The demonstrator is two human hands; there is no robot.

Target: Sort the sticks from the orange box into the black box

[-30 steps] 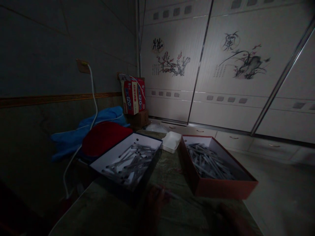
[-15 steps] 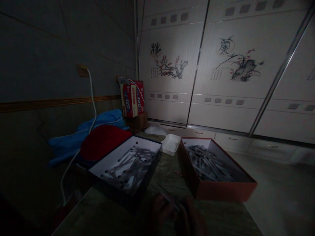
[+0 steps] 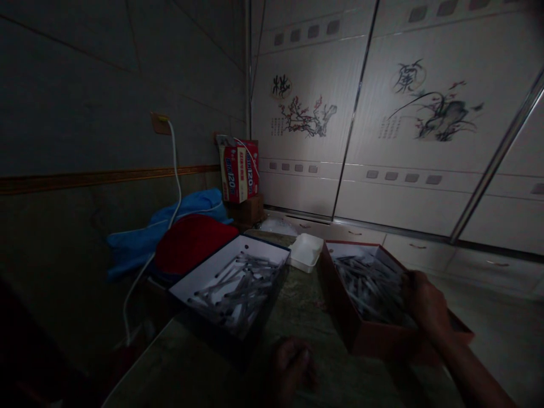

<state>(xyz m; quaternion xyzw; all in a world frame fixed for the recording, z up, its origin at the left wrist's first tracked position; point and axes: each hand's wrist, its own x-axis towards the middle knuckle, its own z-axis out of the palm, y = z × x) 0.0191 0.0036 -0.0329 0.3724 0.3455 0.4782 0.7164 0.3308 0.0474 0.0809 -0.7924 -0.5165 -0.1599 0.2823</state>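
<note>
The right hand (image 3: pixel 425 301) is at the right side of the red box (image 3: pixel 380 339), by a pile of sticks (image 3: pixel 363 280), but it is too dark to tell if it grips any. The left hand (image 3: pixel 292 362) is curled at the near side of the table (image 3: pixel 300 309), and I cannot tell if it holds anything. More sticks lie in the blue box (image 3: pixel 266 249) on the left, and a white tray (image 3: pixel 305 249) sits far back between the 2 boxes.

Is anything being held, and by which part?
Can't tell: low light obscures the curled left hand and the right hand over the rectangular red-brown box.
</note>
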